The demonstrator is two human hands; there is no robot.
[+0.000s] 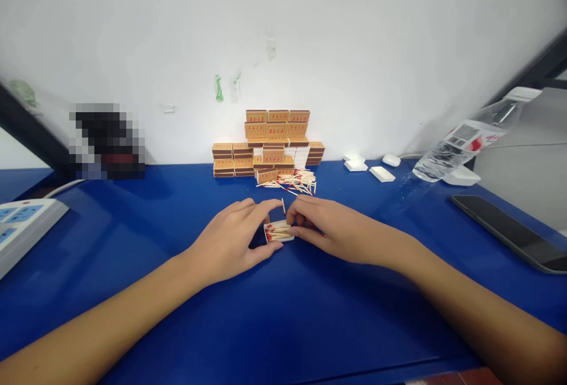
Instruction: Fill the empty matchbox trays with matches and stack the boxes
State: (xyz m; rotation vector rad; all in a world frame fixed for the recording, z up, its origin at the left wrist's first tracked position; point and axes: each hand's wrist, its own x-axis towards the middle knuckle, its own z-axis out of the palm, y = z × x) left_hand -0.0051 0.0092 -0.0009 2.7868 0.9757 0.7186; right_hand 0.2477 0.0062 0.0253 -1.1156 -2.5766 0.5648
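Observation:
A small white matchbox tray (284,239) lies on the blue table, with red-tipped matches (277,232) inside it. My left hand (234,234) curls around the tray's left end, thumb along the near side and fingers at the far side. At the right end, my right hand (316,222) pinches thumb and fingers together at the plain ends of the matches; its fingertips partly hide that end. One loose match (283,206) shows just beyond the tray, by my left index finger. Farther back is a heap of loose matches (301,181).
Stacked matchboxes (277,131) stand against the white wall. White trays (382,173) and a white rounded case (391,160) lie right of them. A water bottle (469,137) leans at right, near a phone (509,231). A power strip (26,225) sits at left.

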